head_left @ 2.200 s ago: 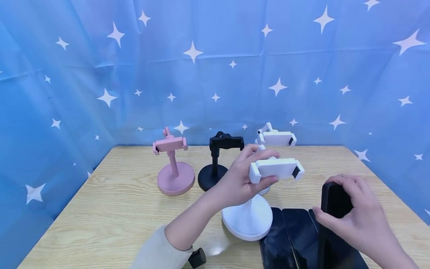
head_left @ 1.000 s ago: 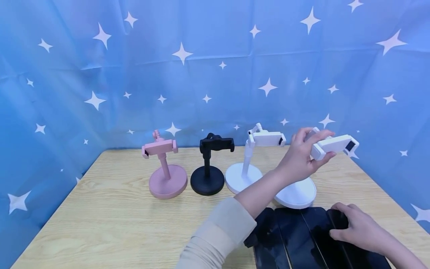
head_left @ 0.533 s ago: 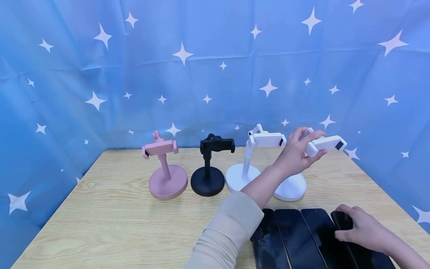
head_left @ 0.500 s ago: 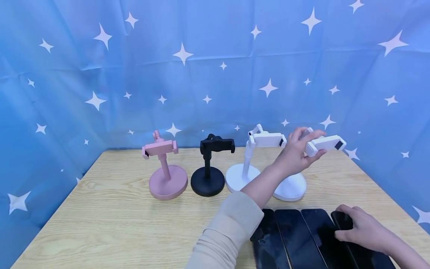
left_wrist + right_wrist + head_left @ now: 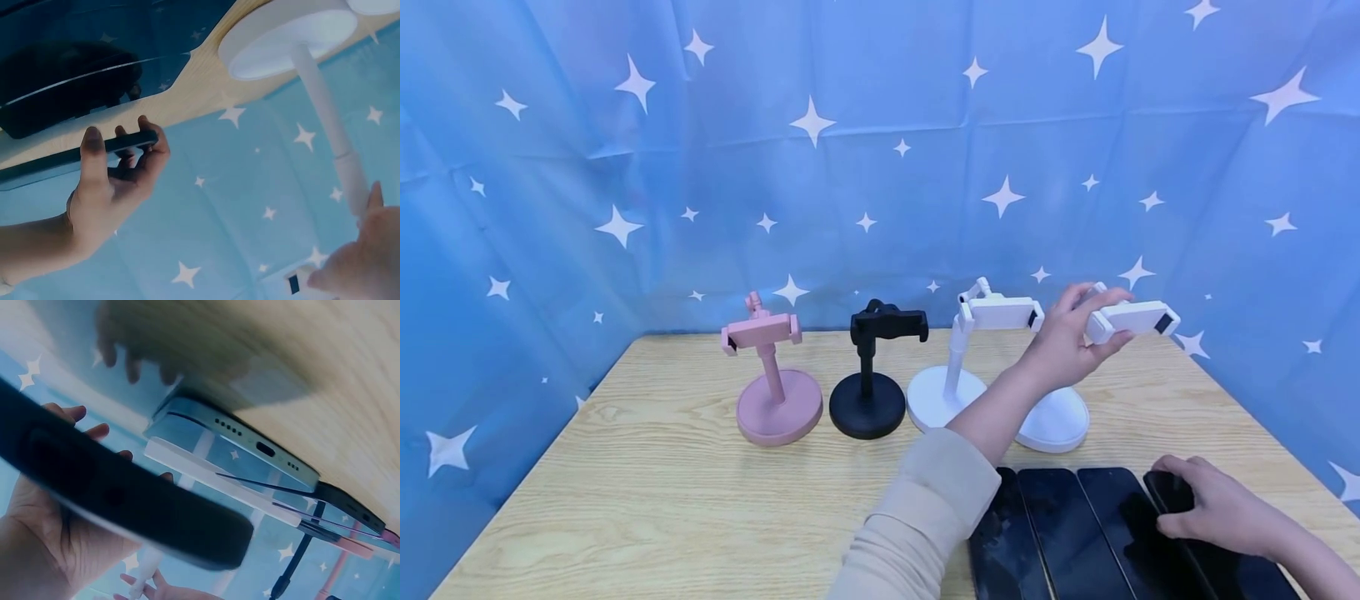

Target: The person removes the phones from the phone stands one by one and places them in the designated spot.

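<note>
My left hand (image 5: 1063, 346) grips a white phone stand (image 5: 1056, 423) near its top, below the clamp. The stand's round base is at the table behind the phones, and its post shows in the left wrist view. My right hand (image 5: 1221, 508) holds a black phone (image 5: 1168, 492) between thumb and fingers. In the left wrist view this phone (image 5: 62, 159) is apart from the dark phones (image 5: 94, 75) lying flat. The right wrist view shows the held phone (image 5: 125, 494) close up, with a phone's port end (image 5: 250, 442) beyond it.
Several dark phones (image 5: 1075, 533) lie side by side at the front right of the wooden table (image 5: 662, 483). Behind stand a pink phone stand (image 5: 780, 408), a black one (image 5: 867, 408) and another white one (image 5: 942, 396). A blue starry cloth (image 5: 865, 167) hangs at the back.
My left hand has moved the white stand to the right and back, beside the other white stand. My right hand has lowered the phone toward the row. The last half second shows almost no motion.
</note>
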Tool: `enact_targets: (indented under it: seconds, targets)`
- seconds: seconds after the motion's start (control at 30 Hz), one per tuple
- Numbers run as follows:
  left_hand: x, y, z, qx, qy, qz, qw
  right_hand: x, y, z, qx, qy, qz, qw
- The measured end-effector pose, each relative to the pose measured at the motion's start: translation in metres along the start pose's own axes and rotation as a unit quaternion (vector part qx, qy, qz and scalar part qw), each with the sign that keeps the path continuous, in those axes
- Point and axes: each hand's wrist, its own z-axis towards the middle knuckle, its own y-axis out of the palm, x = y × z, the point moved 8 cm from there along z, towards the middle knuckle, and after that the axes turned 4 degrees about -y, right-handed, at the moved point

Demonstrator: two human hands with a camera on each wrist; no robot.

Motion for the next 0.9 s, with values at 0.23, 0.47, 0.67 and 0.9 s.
enact_targets:
  seconds: [0.23,0.47,0.67,0.9]
  targets:
    - [-0.003,0.004,0.002,-0.031,-0.053,-0.022,0.9979,0.005,-0.003,0.006,0.014,-0.019,-0.015,1.000]
    - [-0.005,0.010,0.002,-0.051,-0.079,-0.038,0.9949,0.013,-0.003,0.010,0.020,-0.030,-0.025,0.999]
    - [-0.003,0.014,0.003,-0.058,-0.079,-0.036,0.9945,0.018,-0.002,0.014,0.021,-0.028,-0.022,0.999]
    - [-0.004,0.011,0.002,-0.063,-0.090,-0.035,0.9933,0.017,-0.003,0.021,0.033,-0.049,-0.030,0.998]
